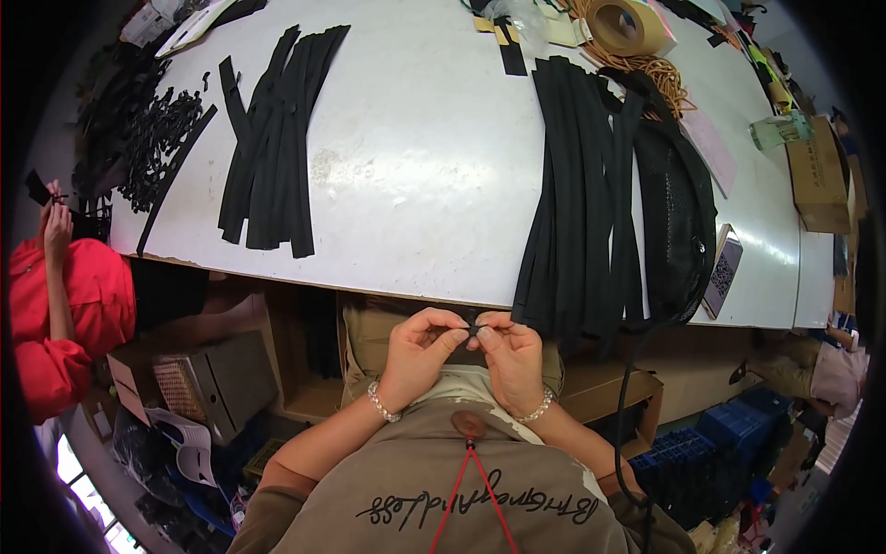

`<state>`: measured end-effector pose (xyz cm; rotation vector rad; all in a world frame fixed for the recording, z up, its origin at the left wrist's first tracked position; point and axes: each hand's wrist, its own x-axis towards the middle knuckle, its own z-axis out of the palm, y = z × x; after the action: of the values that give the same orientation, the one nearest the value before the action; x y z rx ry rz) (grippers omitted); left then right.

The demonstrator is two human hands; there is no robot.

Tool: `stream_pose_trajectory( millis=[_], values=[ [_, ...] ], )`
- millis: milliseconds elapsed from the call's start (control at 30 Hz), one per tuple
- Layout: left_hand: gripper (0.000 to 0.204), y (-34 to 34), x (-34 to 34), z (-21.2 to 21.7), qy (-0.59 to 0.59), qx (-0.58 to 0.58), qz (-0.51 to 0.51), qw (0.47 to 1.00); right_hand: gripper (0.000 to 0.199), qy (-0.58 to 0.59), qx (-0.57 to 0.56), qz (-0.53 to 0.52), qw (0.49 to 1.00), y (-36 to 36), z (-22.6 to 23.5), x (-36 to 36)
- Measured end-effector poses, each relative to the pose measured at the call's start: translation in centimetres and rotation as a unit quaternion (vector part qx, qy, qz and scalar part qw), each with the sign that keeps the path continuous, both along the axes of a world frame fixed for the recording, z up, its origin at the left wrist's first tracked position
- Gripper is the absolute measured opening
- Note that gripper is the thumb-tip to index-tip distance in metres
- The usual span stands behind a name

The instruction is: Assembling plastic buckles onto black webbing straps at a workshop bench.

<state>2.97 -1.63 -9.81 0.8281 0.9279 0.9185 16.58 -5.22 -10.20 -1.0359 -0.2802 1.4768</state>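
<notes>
In front of my body, just below the table's near edge, my left hand (420, 358) and my right hand (513, 360) meet. Thumbs and forefingers of both pinch a small black piece (472, 330); its exact kind is mostly hidden by the fingertips. Just beyond my right hand, a bundle of long flat black strips (577, 203) lies on the white table (415, 185), its near ends reaching over the edge. A second group of black strips (277, 148) lies farther left. Beside that is a heap of small black pieces (164, 148).
A black mesh-like bag (672, 203) and a phone-like flat object (724, 270) lie right of the strips. Farther back are a tape roll (620, 26) and brown cord (660, 74). A cardboard box (820, 175) stands far right. A person in red (74, 295) works at left.
</notes>
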Motion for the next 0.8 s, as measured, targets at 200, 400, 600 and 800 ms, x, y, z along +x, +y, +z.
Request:
stream_pose_trajectory(
  millis=[200, 400, 600, 800],
  values=[
    [0.009, 0.0, -0.1, -1.8, -0.010, -0.162, -0.016, 0.987, 0.006, 0.092, -0.126, 0.029, 0.987, -0.3, -1.2, 0.4],
    [0.011, 1.0, 0.7, -2.5, -0.109, -0.250, 0.014, 0.962, 0.006, 0.085, -0.146, -0.002, 0.986, 0.7, -1.3, -0.1],
    [0.011, 0.9, 0.7, -1.7, -0.151, -0.246, -0.009, 0.957, 0.005, 0.130, -0.155, -0.009, 0.979, 1.2, -0.4, 0.4],
    [0.016, 1.7, -1.5, 2.3, -0.075, -0.234, -0.104, 0.964, 0.003, 0.022, -0.083, 0.087, 0.993, 0.3, 1.8, 1.4]
  ],
)
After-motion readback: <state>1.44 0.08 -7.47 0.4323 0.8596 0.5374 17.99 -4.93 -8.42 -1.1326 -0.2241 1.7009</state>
